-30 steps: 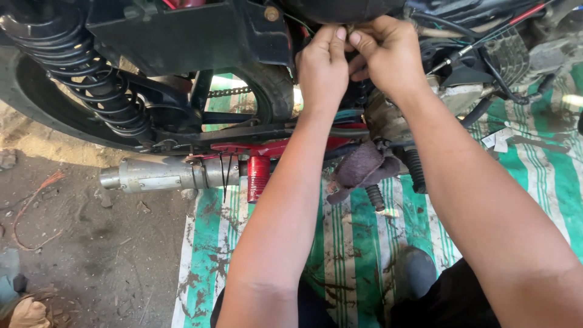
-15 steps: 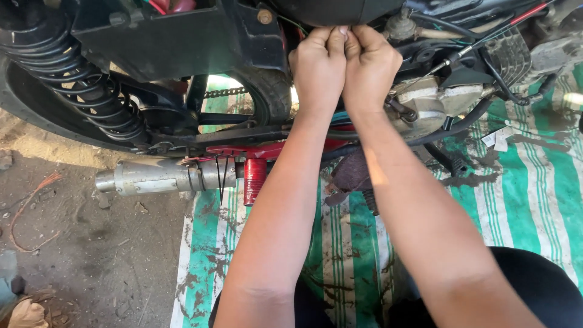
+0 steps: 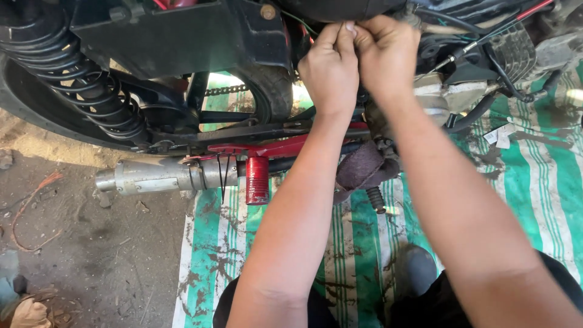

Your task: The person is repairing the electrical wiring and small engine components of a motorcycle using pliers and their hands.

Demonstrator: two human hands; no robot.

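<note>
Both my hands reach up under the dark body of a motorcycle (image 3: 182, 36) and meet at its middle. My left hand (image 3: 331, 67) has its fingers pinched together at the top, touching my right hand (image 3: 385, 51), which is also closed. What they pinch is too small and hidden between the fingertips to name. Thin wires run past just above and to the right of the fingers. Below my forearms are the red frame tube (image 3: 267, 149) and a brown rag (image 3: 361, 170) wrapped on a part.
A black coil shock absorber (image 3: 79, 85) and rear tyre sit at the left, a silver exhaust pipe (image 3: 164, 176) below them, and a red cylinder (image 3: 257, 180) hangs down. A dirty green-and-white striped mat (image 3: 534, 182) covers the ground; bare dirt lies to the left.
My two hands came closer together and stay pinched at the same spot under the bike. The view shifted slightly; my forearms moved a little to the left.
</note>
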